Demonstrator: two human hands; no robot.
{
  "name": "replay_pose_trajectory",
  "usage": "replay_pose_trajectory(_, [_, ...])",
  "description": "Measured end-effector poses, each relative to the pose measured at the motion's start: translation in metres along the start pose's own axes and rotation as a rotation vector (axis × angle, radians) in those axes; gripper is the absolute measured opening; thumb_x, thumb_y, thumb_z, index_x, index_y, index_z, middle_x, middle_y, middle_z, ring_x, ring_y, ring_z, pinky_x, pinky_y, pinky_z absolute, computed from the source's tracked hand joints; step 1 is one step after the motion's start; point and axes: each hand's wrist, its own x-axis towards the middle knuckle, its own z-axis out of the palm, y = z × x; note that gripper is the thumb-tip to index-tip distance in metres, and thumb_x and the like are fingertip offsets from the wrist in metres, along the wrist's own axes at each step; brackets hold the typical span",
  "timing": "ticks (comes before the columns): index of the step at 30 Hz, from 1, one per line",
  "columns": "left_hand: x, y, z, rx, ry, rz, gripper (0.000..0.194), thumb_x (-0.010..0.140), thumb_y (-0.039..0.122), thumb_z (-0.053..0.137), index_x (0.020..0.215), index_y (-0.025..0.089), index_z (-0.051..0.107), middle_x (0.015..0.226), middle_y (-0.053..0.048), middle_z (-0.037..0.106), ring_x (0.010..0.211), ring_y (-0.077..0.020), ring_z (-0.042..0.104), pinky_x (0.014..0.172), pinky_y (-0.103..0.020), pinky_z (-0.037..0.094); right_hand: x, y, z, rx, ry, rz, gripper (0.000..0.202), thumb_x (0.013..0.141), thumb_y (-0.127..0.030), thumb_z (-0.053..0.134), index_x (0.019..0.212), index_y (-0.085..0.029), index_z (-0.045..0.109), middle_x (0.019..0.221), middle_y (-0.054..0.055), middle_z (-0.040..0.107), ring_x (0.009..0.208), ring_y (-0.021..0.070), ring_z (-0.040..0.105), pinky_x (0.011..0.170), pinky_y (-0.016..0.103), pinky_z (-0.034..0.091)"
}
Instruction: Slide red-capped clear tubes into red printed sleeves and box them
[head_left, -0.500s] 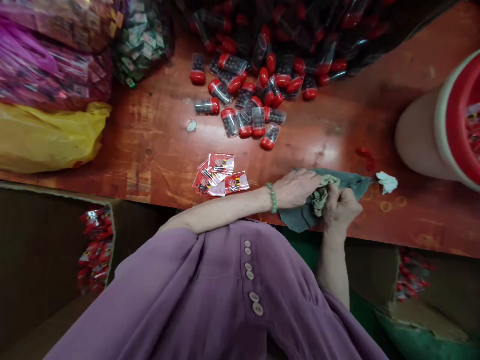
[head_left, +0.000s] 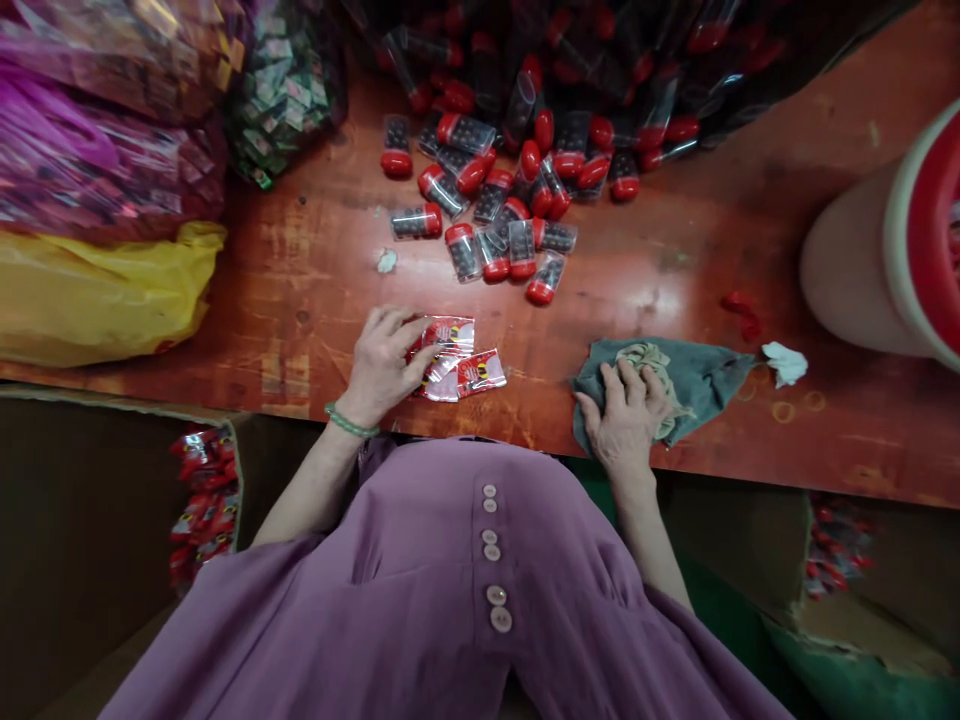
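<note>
My left hand lies on a small pile of red and clear sachets near the front edge of the reddish wooden table, fingers curled over the pile's left side. My right hand rests flat, fingers spread, on a grey-green cloth with a paler rag bunched on it. A green bead bracelet circles my left wrist. Beyond the sachets lie several small clear tubes with red caps, loose on the table.
A larger heap of red-capped tubes fills the far middle. Bags of wrapped goods and a yellow bag crowd the left. A red-rimmed bucket stands at right. Boxes of red packets sit below the table.
My left hand left the cloth and moved left onto the sachet pile. My right hand let go of the bunched rag and now lies flat on the cloth.
</note>
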Motion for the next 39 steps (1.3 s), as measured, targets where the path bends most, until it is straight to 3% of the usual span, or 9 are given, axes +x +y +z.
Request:
replay_pose_trajectory(3, [-0.004, -0.006, 0.012, 0.038, -0.066, -0.021, 0.041, 0.089, 0.052, 0.060, 0.115, 0.022, 0.068, 0.132, -0.009, 0.064, 0.133, -0.0311, 0.049, 0.109, -0.053, 0.040, 0.010, 0.021, 0.006, 0.024, 0.063, 0.013, 0.035, 0.091, -0.034, 0.051, 0.119, -0.020, 0.067, 0.128, 0.014, 0.063, 0.126, 0.0343, 0.046, 0.102, 0.056, 0.036])
replay_pose_trajectory(7, [-0.009, -0.005, 0.023, 0.058, -0.091, -0.039, 0.039, 0.094, 0.048, 0.054, 0.121, 0.022, 0.066, 0.138, -0.010, 0.062, 0.141, -0.0322, 0.043, 0.114, -0.057, 0.034, 0.023, 0.032, 0.009, 0.028, 0.105, 0.026, 0.030, 0.089, -0.026, 0.048, 0.107, -0.017, 0.070, 0.116, 0.013, 0.068, 0.109, 0.0308, 0.055, 0.100, 0.053, 0.039])
replay_pose_trajectory(12, [-0.012, 0.004, 0.029, 0.064, -0.034, 0.006, 0.030, 0.097, 0.038, 0.052, 0.111, 0.018, 0.071, 0.131, -0.010, 0.067, 0.135, -0.0301, 0.051, 0.112, -0.054, 0.039, 0.024, -0.002, 0.006, 0.029, 0.066, 0.087, 0.032, 0.092, -0.035, 0.049, 0.107, -0.015, 0.069, 0.116, 0.016, 0.068, 0.106, 0.0313, 0.055, 0.099, 0.053, 0.038])
replay_pose_trajectory(17, [-0.012, 0.006, 0.033, 0.039, -0.008, -0.028, 0.028, 0.097, 0.039, 0.053, 0.110, 0.022, 0.071, 0.132, -0.007, 0.067, 0.136, -0.0280, 0.051, 0.113, -0.056, 0.039, 0.030, -0.035, -0.024, -0.071, -0.038, 0.062, 0.047, 0.091, -0.052, 0.055, 0.117, -0.015, 0.065, 0.122, 0.018, 0.066, 0.116, 0.0369, 0.051, 0.098, 0.057, 0.034])
replay_pose_trajectory(22, [-0.011, 0.002, 0.029, -0.071, 0.024, -0.018, 0.028, 0.097, 0.039, 0.053, 0.113, 0.023, 0.071, 0.132, -0.007, 0.066, 0.140, -0.0266, 0.046, 0.112, -0.053, 0.043, 0.060, -0.069, -0.054, 0.066, -0.097, -0.202, 0.039, 0.095, -0.043, 0.054, 0.126, -0.020, 0.060, 0.117, 0.012, 0.068, 0.109, 0.0286, 0.056, 0.098, 0.048, 0.035])
replay_pose_trajectory(28, [-0.004, 0.000, 0.009, -0.221, -0.029, 0.054, 0.030, 0.097, 0.038, 0.053, 0.111, 0.020, 0.072, 0.127, -0.009, 0.069, 0.138, -0.0277, 0.048, 0.111, -0.054, 0.046, 0.103, -0.120, -0.027, 0.381, -0.144, -0.642, 0.038, 0.093, -0.016, 0.053, 0.126, -0.032, 0.062, 0.137, 0.008, 0.058, 0.124, 0.0294, 0.046, 0.097, 0.049, 0.039])
replay_pose_trajectory(31, [-0.001, -0.001, -0.001, -0.270, -0.082, 0.085, 0.036, 0.097, 0.042, 0.051, 0.118, 0.019, 0.069, 0.125, -0.010, 0.070, 0.133, -0.0269, 0.053, 0.110, -0.052, 0.047, 0.113, -0.127, -0.013, 0.472, -0.131, -0.712, 0.024, 0.096, -0.020, 0.051, 0.111, -0.028, 0.069, 0.125, 0.008, 0.065, 0.114, 0.0278, 0.050, 0.092, 0.047, 0.042])
replay_pose_trajectory(35, [0.002, 0.003, -0.009, -0.210, -0.070, 0.102, 0.054, 0.090, 0.052, 0.059, 0.130, 0.015, 0.061, 0.129, -0.014, 0.067, 0.135, -0.0314, 0.050, 0.111, -0.054, 0.044, 0.114, -0.127, -0.012, 0.488, -0.121, -0.756, 0.026, 0.100, -0.024, 0.045, 0.106, -0.024, 0.070, 0.103, 0.008, 0.071, 0.096, 0.0235, 0.054, 0.082, 0.041, 0.043])
replay_pose_trajectory(39, [0.008, 0.010, -0.011, -0.060, -0.086, 0.215, 0.026, 0.097, 0.027, 0.052, 0.112, 0.017, 0.070, 0.120, -0.010, 0.071, 0.128, -0.0297, 0.054, 0.108, -0.052, 0.045, 0.114, -0.130, -0.011, 0.505, -0.113, -0.774, 0.028, 0.101, -0.022, 0.041, 0.102, -0.022, 0.070, 0.096, 0.008, 0.070, 0.086, 0.0211, 0.053, 0.078, 0.038, 0.044])
